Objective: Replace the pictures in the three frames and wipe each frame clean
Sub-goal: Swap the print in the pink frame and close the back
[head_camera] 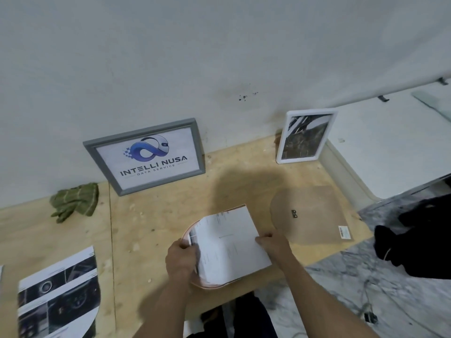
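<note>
A thin printed sheet point(229, 242) lies face down over a rounded, copper-rimmed frame point(207, 285) on the plywood board point(151, 228), directly between the two hands. The left hand point(181, 258) pinches the sheet's near-left edge together with the frame's rim; the right hand point(273, 241) holds the sheet's right edge with curled fingers. The paper looks light and floppy, likely to crease or slide on glass, so it is best held at opposite edges. The frame seems stiff but fragile, safest gripped by its rim.

Just beyond the right hand lies a brown backing board point(310, 213) with a small metal hanger. Farther ahead, a white frame point(306, 136) and a grey frame point(146, 156) lean against the wall. A green cloth point(74, 201) sits well off past the left hand, and another printed picture point(58, 293) lies to that hand's outer side.
</note>
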`<action>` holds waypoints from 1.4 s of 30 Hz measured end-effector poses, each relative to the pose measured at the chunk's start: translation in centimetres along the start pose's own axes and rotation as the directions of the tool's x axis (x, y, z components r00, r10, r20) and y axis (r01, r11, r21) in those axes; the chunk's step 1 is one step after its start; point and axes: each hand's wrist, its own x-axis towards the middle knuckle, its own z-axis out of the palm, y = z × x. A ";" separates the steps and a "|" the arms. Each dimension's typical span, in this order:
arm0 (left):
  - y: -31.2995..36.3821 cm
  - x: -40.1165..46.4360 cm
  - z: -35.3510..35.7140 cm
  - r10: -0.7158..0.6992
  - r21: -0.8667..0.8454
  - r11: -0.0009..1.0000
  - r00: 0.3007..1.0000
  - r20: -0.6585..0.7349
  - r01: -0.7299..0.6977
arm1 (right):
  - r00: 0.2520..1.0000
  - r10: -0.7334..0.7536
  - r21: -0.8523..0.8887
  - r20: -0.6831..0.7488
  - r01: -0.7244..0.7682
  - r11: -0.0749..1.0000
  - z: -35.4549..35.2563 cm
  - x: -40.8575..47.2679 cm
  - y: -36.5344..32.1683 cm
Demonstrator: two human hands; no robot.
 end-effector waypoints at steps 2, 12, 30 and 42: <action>-0.3 0.5 -0.2 -0.011 -0.170 0.985 0.998 0.054 0.020 | 1.000 -0.004 0.016 0.031 0.004 1.000 -0.5 0.1 0.2; 0.6 0.7 -5.1 0.021 -0.486 0.870 0.979 0.202 0.081 | 0.960 0.031 -0.025 0.277 -0.025 0.999 -2.6 1.3 -6.1; -20.3 4.7 -36.8 -0.386 -0.850 0.527 0.889 -0.247 -0.007 | 0.708 -0.291 -0.355 0.643 0.613 0.706 39.6 -14.0 -24.2; -34.0 7.0 -44.0 -0.606 -0.917 0.389 0.774 -0.185 0.085 | 0.497 -0.357 -0.473 0.791 0.867 0.159 62.7 -22.7 -23.0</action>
